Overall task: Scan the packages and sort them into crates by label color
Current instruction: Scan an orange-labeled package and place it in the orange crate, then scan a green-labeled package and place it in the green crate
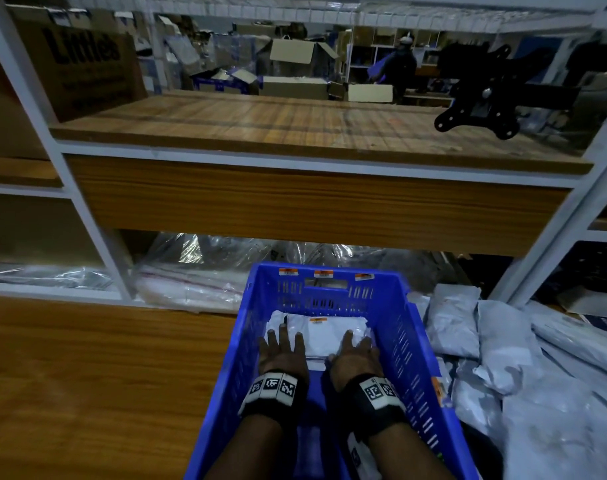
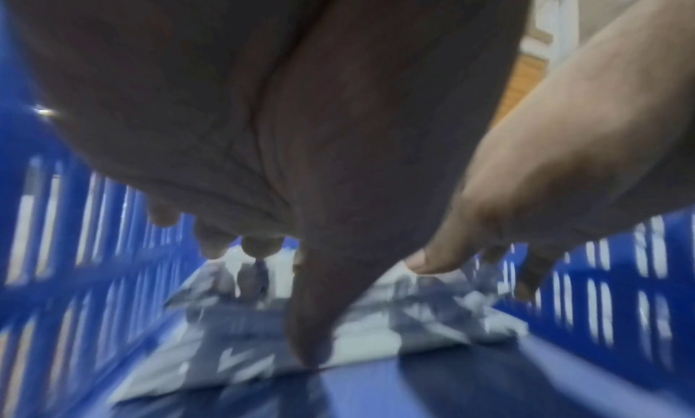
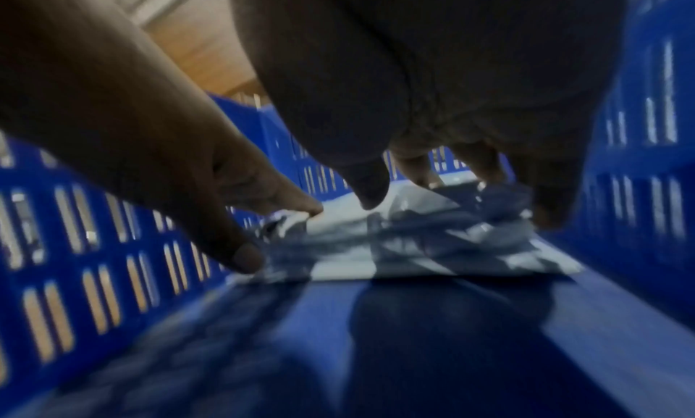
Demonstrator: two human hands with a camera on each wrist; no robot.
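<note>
A blue slotted crate [image 1: 404, 344] stands in front of me with orange labels [image 1: 323, 273] on its far rim. Flat on its floor lies a white plastic package [image 1: 324, 337] that bears an orange label [image 1: 318, 320]. Both hands are inside the crate, palms down on this package. My left hand [image 1: 283, 346] rests on its left part with fingers straight and spread. My right hand [image 1: 356, 349] lies on its right edge. In the wrist views the left hand [image 2: 286, 302] and the right hand [image 3: 432, 183] touch the package [image 2: 432, 314] [image 3: 376, 246] with their fingertips, without clasping it.
A heap of grey plastic packages [image 1: 502, 351] lies right of the crate. Wooden tabletop [image 1: 87, 375] stretches to its left. Behind the crate a white-framed shelf holds clear-wrapped bags [image 1: 198, 275]. A black monitor mount [image 1: 485, 95] hangs at upper right. Another white package [image 1: 360, 455] lies under my right forearm.
</note>
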